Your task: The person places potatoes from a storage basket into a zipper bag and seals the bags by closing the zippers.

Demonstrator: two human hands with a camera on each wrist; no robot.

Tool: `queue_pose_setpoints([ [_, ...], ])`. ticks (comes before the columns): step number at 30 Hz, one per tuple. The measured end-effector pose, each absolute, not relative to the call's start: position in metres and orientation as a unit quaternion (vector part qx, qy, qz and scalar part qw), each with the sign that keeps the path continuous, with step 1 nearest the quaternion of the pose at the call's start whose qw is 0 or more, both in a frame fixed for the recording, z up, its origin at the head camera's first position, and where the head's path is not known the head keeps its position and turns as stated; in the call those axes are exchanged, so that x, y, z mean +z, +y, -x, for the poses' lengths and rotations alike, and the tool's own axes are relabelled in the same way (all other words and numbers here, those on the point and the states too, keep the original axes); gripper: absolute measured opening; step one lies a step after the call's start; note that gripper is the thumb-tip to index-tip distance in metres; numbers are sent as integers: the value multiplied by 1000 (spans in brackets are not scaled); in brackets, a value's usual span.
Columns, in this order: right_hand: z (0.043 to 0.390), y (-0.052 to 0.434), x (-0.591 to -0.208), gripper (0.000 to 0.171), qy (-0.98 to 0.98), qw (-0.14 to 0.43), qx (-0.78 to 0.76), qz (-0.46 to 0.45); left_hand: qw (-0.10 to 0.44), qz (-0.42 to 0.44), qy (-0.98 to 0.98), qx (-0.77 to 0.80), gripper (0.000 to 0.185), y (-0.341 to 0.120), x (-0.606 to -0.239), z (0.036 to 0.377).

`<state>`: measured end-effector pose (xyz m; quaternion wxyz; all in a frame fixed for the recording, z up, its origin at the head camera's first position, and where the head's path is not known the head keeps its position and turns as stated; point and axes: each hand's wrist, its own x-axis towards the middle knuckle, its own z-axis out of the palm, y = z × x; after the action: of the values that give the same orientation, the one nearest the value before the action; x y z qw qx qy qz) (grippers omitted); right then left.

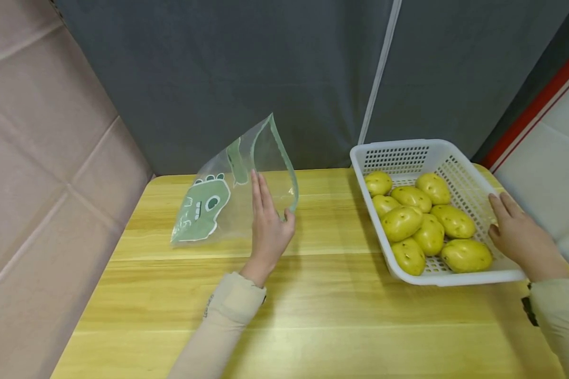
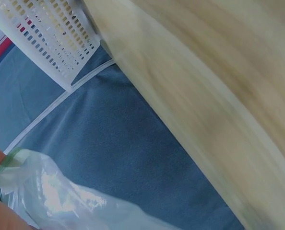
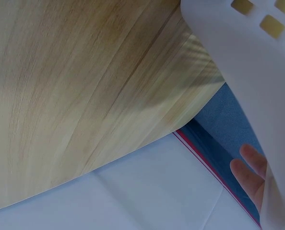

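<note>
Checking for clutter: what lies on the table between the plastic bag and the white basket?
Nothing: in the head view, only bare table separates the plastic bag from the white basket.

Potatoes (image 1: 402,222): nine. Basket (image 1: 393,156): one. Bag (image 1: 227,197): one.
</note>
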<state>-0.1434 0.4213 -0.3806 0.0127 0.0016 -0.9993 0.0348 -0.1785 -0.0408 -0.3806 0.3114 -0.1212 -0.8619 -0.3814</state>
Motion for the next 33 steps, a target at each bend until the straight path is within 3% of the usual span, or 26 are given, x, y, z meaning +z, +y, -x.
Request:
queue_pose_setpoints([
  [12, 142, 423, -383, 77, -999, 24, 36, -9, 266, 108, -862, -418, 94, -43, -377, 177],
  [33, 140, 423, -381, 75, -997, 39, 49, -36, 241, 106, -862, -434, 68, -43, -380, 174],
])
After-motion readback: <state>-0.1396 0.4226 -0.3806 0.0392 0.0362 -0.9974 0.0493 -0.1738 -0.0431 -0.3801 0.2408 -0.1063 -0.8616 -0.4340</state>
